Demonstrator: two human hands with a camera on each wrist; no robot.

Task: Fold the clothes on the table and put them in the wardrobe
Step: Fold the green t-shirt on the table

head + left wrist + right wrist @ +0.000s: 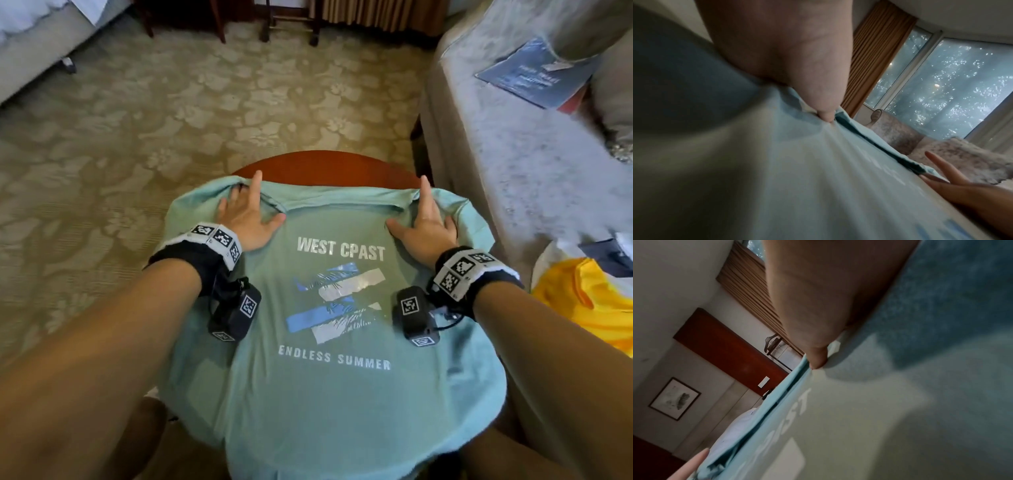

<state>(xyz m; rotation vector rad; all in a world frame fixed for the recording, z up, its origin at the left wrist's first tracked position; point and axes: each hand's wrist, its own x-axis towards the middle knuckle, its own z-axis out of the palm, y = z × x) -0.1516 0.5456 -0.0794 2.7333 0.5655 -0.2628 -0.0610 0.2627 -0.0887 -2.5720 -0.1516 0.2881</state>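
Head view: a mint-green T-shirt [329,394] lies face up on a small round wooden table [329,169]. It covers nearly all of the table & hangs over the near, left & right edges; only the far edge of the wood shows. The collar is toward the far edge. The left hand [245,217] lies flat on the left shoulder, fingers spread, one finger pointing past the far fold. The right hand [424,224] does the same on the right shoulder. Both press down; neither pinches. A yellow cloth [582,308] sits by the right edge, off the table, next to a grey sofa [513,164].

My guess: the shirt is light, soft & floppy. It will slide & wrinkle if pulled fast. Best spots to grab: the 2 shoulder seams, or shoulder + hem on one side.

Left wrist view: very close & blurry. A fingertip [826,116] pushes into a crease at the collar edge. The other hand's straight fingers [941,168] show far off. Also a window [962,91] & brown curtain, which the head view misses.

Right wrist view: a fingertip [818,363] presses on the shirt's fold edge. Shirt letters show up close. It also shows a framed picture [675,398] on the wall & a dark red wooden panel; can't tell if that's the wardrobe.
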